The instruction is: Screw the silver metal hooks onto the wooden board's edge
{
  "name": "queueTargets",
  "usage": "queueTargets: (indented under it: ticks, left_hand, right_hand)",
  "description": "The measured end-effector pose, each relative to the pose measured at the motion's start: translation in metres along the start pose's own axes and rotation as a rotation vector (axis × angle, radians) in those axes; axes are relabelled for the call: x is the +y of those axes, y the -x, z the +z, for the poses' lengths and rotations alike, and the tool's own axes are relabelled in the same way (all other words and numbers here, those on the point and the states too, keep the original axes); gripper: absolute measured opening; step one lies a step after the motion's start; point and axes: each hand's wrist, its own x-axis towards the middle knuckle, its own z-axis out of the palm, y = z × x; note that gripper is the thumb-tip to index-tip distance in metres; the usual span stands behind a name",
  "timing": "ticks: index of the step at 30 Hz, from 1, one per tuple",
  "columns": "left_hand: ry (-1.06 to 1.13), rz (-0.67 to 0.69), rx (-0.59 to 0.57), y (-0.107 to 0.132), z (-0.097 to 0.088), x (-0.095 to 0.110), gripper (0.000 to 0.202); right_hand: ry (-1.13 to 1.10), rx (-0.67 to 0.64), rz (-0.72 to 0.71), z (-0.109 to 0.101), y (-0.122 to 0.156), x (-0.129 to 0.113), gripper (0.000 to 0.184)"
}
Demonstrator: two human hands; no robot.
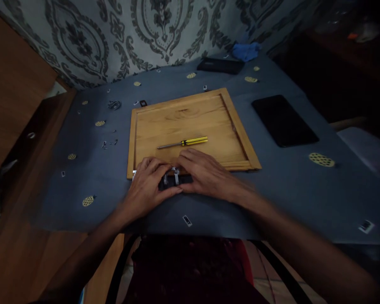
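Note:
A wooden framed panel (193, 114) lies flat on the cloth-covered table. At its near edge is a dark bar-like piece (169, 184) with shiny metal fittings (176, 176) on it. My left hand (148, 179) grips the left part of this piece, fingers curled over the panel's edge and thumb along the near side. My right hand (204, 173) closes on the right part, its thumb meeting the left thumb. My fingers cover much of the piece, so its exact kind is unclear. A screwdriver with a yellow and black handle (194, 140) rests on the panel just beyond my hands.
Several small screws (104, 145) lie on the left of the blue-grey tablecloth (114, 169), near a grey coiled item (114, 104). A black phone-like slab (284, 120) lies on the right. Farther back are another dark flat object (221, 66) and a blue cloth (246, 51).

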Motion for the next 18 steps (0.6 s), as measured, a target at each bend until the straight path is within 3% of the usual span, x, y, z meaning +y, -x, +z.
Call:
queueTargets:
  ticks: [12,18]
  left_hand:
    - [0.006,-0.003,0.033,-0.002,0.002,0.0,0.04]
    - [0.029,-0.017,0.03,-0.003,0.003,0.001,0.038]
  right_hand:
    - [-0.013,-0.022,-0.051,0.002,0.003,0.008,0.037]
    - [-0.08,-0.102,0.016,-0.01,0.004,0.002,0.033]
